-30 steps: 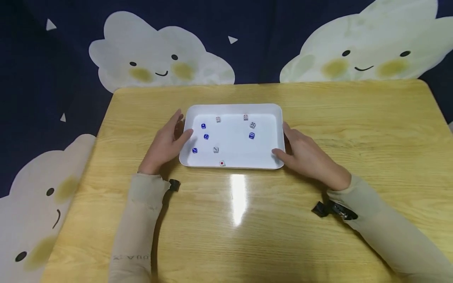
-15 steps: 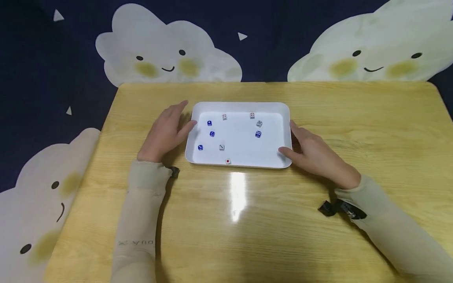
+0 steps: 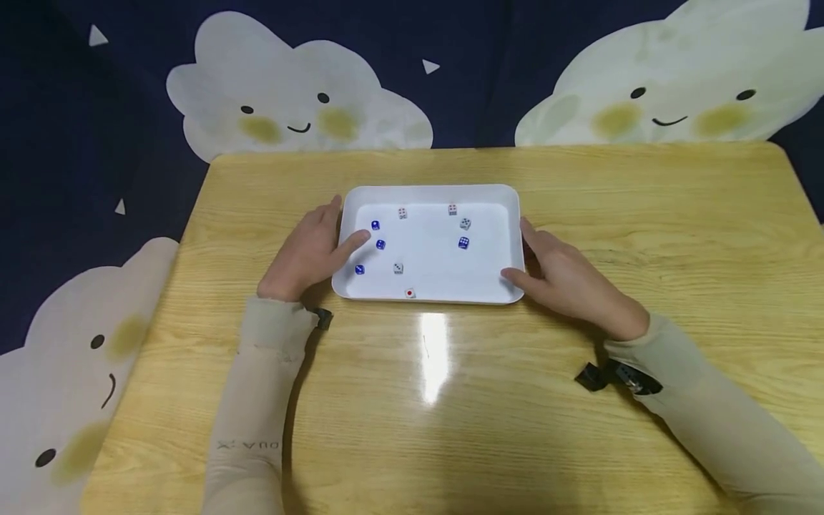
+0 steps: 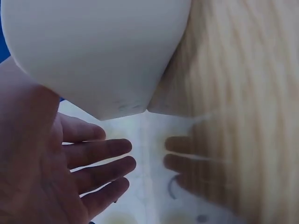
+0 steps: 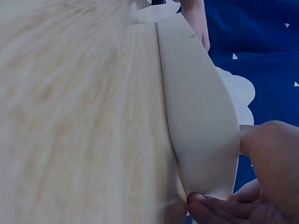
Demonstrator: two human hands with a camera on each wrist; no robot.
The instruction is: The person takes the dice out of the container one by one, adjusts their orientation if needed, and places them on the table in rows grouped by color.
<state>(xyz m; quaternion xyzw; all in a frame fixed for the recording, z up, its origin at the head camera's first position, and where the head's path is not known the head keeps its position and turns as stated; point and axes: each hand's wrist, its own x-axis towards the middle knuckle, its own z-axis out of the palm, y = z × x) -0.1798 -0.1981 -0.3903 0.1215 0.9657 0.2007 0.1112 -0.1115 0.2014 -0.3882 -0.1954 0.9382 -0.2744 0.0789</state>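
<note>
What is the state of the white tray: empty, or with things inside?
The tray is not empty: blue dice and white dice lie scattered inside it in the head view.

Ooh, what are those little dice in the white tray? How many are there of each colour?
Blue dice: 4
White dice: 5
Total in the tray: 9 dice

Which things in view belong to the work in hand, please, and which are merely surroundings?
Probably the job: white tray, right hand gripping it, left hand at its rim, four blue dice, five white dice.

Surroundings: wooden table, cloud-print backdrop.
</note>
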